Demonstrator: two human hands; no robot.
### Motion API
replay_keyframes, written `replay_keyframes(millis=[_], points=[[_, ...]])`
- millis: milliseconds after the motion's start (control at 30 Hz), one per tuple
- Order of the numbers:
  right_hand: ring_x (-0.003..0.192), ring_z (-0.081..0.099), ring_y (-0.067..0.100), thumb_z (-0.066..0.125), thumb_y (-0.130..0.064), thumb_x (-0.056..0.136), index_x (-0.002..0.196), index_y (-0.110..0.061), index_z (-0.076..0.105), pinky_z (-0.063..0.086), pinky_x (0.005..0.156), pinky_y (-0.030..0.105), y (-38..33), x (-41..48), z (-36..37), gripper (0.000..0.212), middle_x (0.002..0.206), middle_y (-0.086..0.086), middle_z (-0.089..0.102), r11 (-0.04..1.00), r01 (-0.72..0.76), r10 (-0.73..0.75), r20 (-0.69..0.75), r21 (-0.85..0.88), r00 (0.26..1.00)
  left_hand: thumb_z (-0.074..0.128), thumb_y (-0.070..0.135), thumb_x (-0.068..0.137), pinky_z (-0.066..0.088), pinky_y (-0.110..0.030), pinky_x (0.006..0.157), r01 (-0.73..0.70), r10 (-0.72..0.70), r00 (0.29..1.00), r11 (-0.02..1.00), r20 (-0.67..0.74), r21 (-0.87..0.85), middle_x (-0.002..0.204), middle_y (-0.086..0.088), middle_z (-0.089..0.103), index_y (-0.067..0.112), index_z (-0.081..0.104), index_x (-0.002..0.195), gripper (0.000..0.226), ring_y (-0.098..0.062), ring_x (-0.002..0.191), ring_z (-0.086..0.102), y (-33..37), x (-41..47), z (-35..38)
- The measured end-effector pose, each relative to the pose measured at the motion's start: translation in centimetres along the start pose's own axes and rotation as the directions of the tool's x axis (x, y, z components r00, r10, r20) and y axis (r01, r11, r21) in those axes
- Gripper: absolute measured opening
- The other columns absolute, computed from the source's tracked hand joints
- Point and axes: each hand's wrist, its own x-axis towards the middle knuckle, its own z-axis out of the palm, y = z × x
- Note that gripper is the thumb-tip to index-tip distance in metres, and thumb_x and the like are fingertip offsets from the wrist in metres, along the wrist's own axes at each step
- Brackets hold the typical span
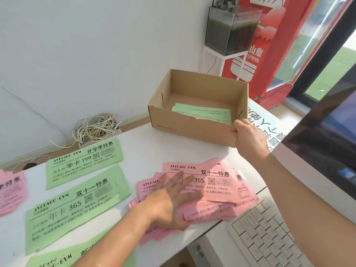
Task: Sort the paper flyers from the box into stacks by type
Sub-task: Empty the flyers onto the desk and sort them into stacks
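An open cardboard box (185,124) stands at the back of the white table, and a green flyer (204,112) lies inside it. My right hand (248,137) grips the box's near right corner. My left hand (169,201) lies flat, fingers spread, on a loose pile of pink flyers (217,189) in front of the box. Left of that pile lie two green stacks, one (84,162) behind the other (75,207). A third green stack (52,261) shows at the bottom edge. Another pink stack (10,191) sits at the far left.
A white keyboard (269,236) sits at the lower right, beside a dark monitor (327,135). A tangle of white cord (96,128) lies on the floor behind the table. A red drinks fridge (273,54) and a small dark tank (231,29) stand behind the box.
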Motion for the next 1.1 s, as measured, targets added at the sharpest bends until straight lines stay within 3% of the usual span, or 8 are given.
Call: replay_keyframes(millis=[100,200,300,433,700,800,967,1100], points=[[0.077,0.056,0.031,0.047,-0.007,0.090,0.094,-0.019,0.046,0.039,0.061,0.034,-0.1,-0.3,0.6,0.013,0.102,0.004,0.052,0.998,-0.062,0.064,0.060,-0.031,0.996,0.053,0.078,0.067,-0.022,-0.050,0.109,0.035,-0.033,0.999,0.997,0.035,-0.070,0.152,0.018,-0.024,0.059,0.003,0.139,0.090,-0.012,0.136,-0.033,0.4,0.3,-1.1],[0.109,0.052,0.034,0.055,-0.006,0.084,0.137,-0.031,0.034,0.050,0.066,0.040,-0.4,-2.9,0.1,0.063,0.138,-0.001,0.042,0.994,-0.048,0.046,-0.021,-0.096,0.999,0.038,0.077,0.078,-0.006,-0.048,0.117,0.171,-0.182,0.973,0.981,-0.139,-0.088,0.157,0.008,-0.009,0.038,0.008,0.147,0.085,-0.016,0.143,-0.013,1.7,0.3,-1.5],[0.123,0.049,0.029,0.066,-0.015,0.081,0.136,-0.027,0.045,0.055,0.080,0.042,-1.3,-7.7,-0.6,0.060,0.141,-0.001,0.048,0.996,0.081,-0.083,-0.114,-0.026,0.990,0.041,0.059,0.090,0.014,-0.038,0.118,0.235,-0.244,0.926,0.970,-0.287,-0.067,0.156,-0.001,0.015,0.021,0.023,0.147,0.071,-0.020,0.143,0.015,2.0,0.4,-1.2],[0.142,0.021,0.014,0.060,-0.040,0.089,0.147,-0.043,0.017,0.030,0.113,0.043,-1.9,-12.9,1.1,0.072,0.156,-0.015,0.015,0.978,0.039,-0.114,0.369,0.203,0.923,0.036,0.041,0.093,0.058,-0.028,0.073,0.085,-0.044,0.924,0.992,-0.379,0.094,0.103,-0.001,0.070,0.016,0.067,0.105,0.041,-0.015,0.091,0.068,1.5,0.4,-0.9],[0.102,0.047,0.001,0.057,-0.052,0.085,0.147,-0.045,-0.004,0.052,0.083,0.030,-1.0,-13.4,1.7,0.088,0.122,-0.032,0.034,0.832,-0.278,0.099,0.365,0.481,0.926,0.033,0.021,0.099,0.036,-0.022,0.035,0.115,-0.332,0.771,0.912,-0.544,-0.394,0.060,0.003,0.055,0.027,0.041,0.107,0.013,-0.007,0.039,0.045,0.2,0.3,-1.6],[0.117,0.041,0.006,0.060,-0.041,0.088,0.149,-0.041,0.004,0.047,0.091,0.027,-0.8,-13.0,1.9,0.083,0.142,-0.021,0.037,0.960,-0.120,0.016,0.377,0.254,0.926,0.042,0.004,0.095,0.039,-0.013,0.046,0.118,-0.392,0.718,0.883,-0.575,-0.455,0.059,0.011,0.050,0.034,0.044,0.123,0.041,-0.003,0.048,0.049,-0.4,0.2,-1.1],[0.120,0.039,0.010,0.057,-0.039,0.090,0.146,-0.034,0.027,0.046,0.096,0.030,-0.5,-11.7,2.2,0.064,0.141,-0.015,0.042,0.981,-0.056,-0.010,0.341,0.183,0.940,0.056,0.022,0.092,0.046,-0.028,0.099,0.140,-0.314,0.828,0.918,-0.465,-0.370,0.126,0.004,0.057,0.027,0.058,0.125,0.034,-0.015,0.109,0.057,0.0,-0.1,-0.7],[0.109,0.050,0.012,0.060,-0.041,0.088,0.134,-0.036,0.046,0.049,0.093,0.029,-0.3,-11.2,2.4,0.049,0.125,-0.014,0.059,0.987,0.036,-0.076,0.257,0.156,0.964,0.061,0.053,0.080,0.057,-0.031,0.068,0.190,-0.165,0.891,0.982,-0.424,0.017,0.098,-0.001,0.069,0.015,0.052,0.128,0.062,-0.017,0.087,0.061,0.6,0.3,-0.6]])
